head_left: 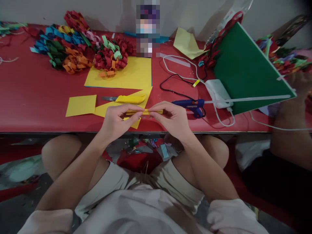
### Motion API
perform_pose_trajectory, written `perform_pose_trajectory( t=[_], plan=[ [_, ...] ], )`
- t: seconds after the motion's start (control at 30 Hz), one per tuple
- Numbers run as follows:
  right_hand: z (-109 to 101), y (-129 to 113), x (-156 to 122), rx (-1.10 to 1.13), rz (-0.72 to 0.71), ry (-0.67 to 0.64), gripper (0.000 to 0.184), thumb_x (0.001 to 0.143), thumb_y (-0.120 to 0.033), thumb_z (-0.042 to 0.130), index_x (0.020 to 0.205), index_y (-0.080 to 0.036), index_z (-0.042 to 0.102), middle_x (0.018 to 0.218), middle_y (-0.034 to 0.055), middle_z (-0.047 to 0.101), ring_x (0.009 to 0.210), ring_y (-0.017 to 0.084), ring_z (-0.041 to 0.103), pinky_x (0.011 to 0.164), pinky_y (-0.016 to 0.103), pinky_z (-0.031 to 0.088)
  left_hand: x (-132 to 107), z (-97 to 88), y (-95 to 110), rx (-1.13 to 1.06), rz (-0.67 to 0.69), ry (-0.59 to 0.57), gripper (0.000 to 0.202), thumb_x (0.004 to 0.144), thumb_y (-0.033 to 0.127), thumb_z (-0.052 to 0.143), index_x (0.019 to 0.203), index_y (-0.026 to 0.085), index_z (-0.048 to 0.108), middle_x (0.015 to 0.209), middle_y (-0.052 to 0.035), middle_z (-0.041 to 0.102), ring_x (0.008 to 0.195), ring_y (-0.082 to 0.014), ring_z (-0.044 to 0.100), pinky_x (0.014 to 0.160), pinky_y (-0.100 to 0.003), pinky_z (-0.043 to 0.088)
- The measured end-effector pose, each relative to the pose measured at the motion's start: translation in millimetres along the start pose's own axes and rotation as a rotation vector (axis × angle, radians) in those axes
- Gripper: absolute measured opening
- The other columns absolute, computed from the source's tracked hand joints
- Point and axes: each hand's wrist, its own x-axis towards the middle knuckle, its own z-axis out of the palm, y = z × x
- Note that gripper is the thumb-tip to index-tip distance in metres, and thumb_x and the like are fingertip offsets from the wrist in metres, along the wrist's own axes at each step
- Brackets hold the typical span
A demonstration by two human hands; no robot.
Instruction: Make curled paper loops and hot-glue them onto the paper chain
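A thin yellow paper roll [143, 112] lies level between both hands, just above the near edge of the red table [36, 104]. My left hand [119, 118] pinches its left end. My right hand [170, 117] pinches its right end. Fingers of both hands are closed round the roll. Under the hands lie yellow paper pieces [81, 105]. A yellow-handled utility knife [126, 98] rests just beyond the hands.
A blue glue gun [192, 105] with cables and a white adapter [218, 92] lies to the right. A yellow sheet [129, 76] and curled paper flowers [80, 48] sit further back. Another person's arm [290, 130] holds a green board [246, 68] at right.
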Motion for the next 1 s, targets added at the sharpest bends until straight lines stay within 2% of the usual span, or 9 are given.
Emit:
perform_pose_trajectory(
  t=[0.13,0.3,0.47,0.63,0.73,0.83,0.9,1.0],
  plan=[
    [4.5,1.9,-2.4,0.066,0.097,0.059,0.014,0.084,-0.025,0.075,0.098,-0.021,0.077,0.092,0.0029,0.077,0.080,0.016,0.074,0.074,0.029,0.062,-0.2,4.8,-4.3,-0.077,-0.058,0.034,0.026,0.087,0.039,0.074,0.103,0.018,0.077,0.092,-0.0049,0.079,0.077,-0.0176,0.077,0.076,-0.025,0.064],
    [5.3,2.2,-3.0,0.119,0.135,0.032,0.018,0.084,-0.025,0.076,0.102,-0.021,0.076,0.096,0.0030,0.079,0.081,0.017,0.076,0.077,0.030,0.063,0.8,4.3,-5.2,-0.052,-0.055,0.055,0.027,0.088,0.042,0.072,0.099,0.018,0.078,0.092,-0.0042,0.079,0.076,-0.0177,0.077,0.075,-0.026,0.065],
    [4.7,0.2,-4.1,0.028,0.172,0.007,0.013,0.088,-0.030,0.073,0.093,-0.019,0.078,0.074,0.0010,0.077,0.066,0.016,0.074,0.062,0.026,0.060,0.8,3.8,-4.2,-0.013,-0.027,0.052,0.024,0.091,0.040,0.071,0.098,0.018,0.078,0.086,-0.0034,0.079,0.075,-0.0181,0.078,0.072,-0.024,0.065],
    [2.9,-0.8,-3.9,-0.040,0.118,0.024,0.011,0.091,-0.025,0.070,0.092,-0.019,0.078,0.070,-0.0001,0.076,0.062,0.014,0.072,0.060,0.025,0.057,-0.6,3.3,-8.3,-0.046,-0.019,0.036,0.023,0.091,0.039,0.071,0.095,0.018,0.078,0.083,-0.0028,0.079,0.075,-0.0193,0.078,0.073,-0.027,0.065],
    [0.7,-1.4,-3.3,-0.135,0.042,0.004,0.011,0.091,-0.027,0.069,0.094,-0.019,0.077,0.075,0.0010,0.077,0.067,0.014,0.072,0.064,0.025,0.056,-2.1,1.2,-8.5,0.166,0.108,0.057,0.020,0.092,0.038,0.068,0.094,0.021,0.079,0.084,-0.0016,0.079,0.076,-0.0179,0.077,0.070,-0.025,0.062],
    [-0.1,-2.0,-3.5,-0.304,-0.112,-0.051,0.011,0.090,-0.028,0.072,0.095,-0.020,0.077,0.086,0.0027,0.079,0.075,0.014,0.071,0.070,0.025,0.054,-4.7,-0.7,-6.6,0.467,0.369,0.060,0.012,0.092,0.032,0.069,0.094,0.024,0.079,0.084,0.0010,0.080,0.072,-0.0145,0.076,0.064,-0.021,0.056],
    [0.4,-1.8,-4.2,-0.358,-0.203,-0.082,0.007,0.091,-0.024,0.071,0.093,-0.020,0.077,0.088,0.0024,0.079,0.075,0.013,0.071,0.071,0.025,0.053,-6.7,-1.1,-5.3,0.556,0.500,0.058,0.009,0.091,0.029,0.070,0.094,0.025,0.078,0.083,0.0022,0.080,0.067,-0.0124,0.075,0.061,-0.020,0.053],
    [1.8,0.1,-5.4,-0.375,-0.261,-0.080,0.010,0.093,-0.018,0.068,0.089,-0.021,0.077,0.084,0.0003,0.079,0.072,0.012,0.071,0.071,0.025,0.052,-8.1,-1.0,-4.1,0.567,0.515,0.069,0.010,0.093,0.031,0.069,0.093,0.026,0.078,0.079,0.0032,0.079,0.063,-0.0118,0.073,0.058,-0.021,0.051]
  ],
)
